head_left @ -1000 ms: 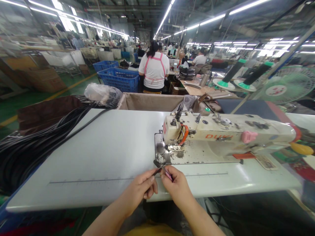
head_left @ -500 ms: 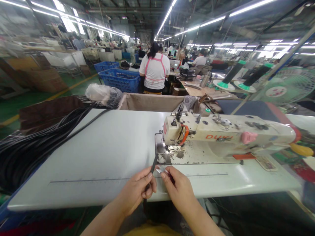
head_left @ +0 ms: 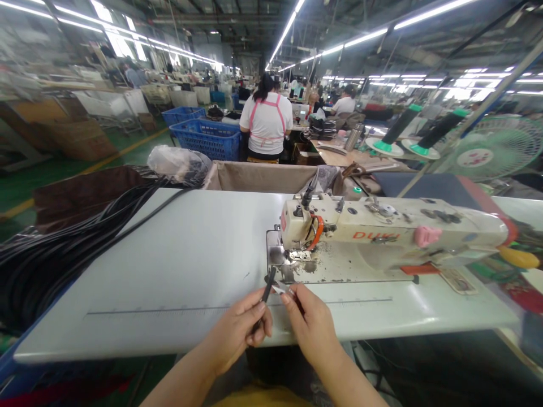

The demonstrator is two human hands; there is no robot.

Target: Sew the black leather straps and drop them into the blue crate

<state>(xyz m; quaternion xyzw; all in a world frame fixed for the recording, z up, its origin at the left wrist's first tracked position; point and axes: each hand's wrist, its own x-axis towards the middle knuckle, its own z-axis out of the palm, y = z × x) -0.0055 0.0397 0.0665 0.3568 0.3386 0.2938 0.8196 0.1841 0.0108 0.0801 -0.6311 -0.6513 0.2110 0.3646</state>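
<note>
Left hand: The fingers (head_left: 254,312) of the left hand (head_left: 242,327) pinched a black strip (head_left: 268,285), its upper end tilted toward the sewing machine (head_left: 390,229).
Right hand: Thumb and forefinger gripped a small shiny tool (head_left: 279,289) just beside the strip's upper part.
Black strip: It rose from the left hand above the white tabletop (head_left: 190,249), near its front edge.
Machine: It stood beyond the right hand (head_left: 311,321).
Table's left side: Long black strips (head_left: 80,249) lay bundled.
Beyond: A person (head_left: 266,124) in pink straps sat near a blue basket (head_left: 207,141).
</note>
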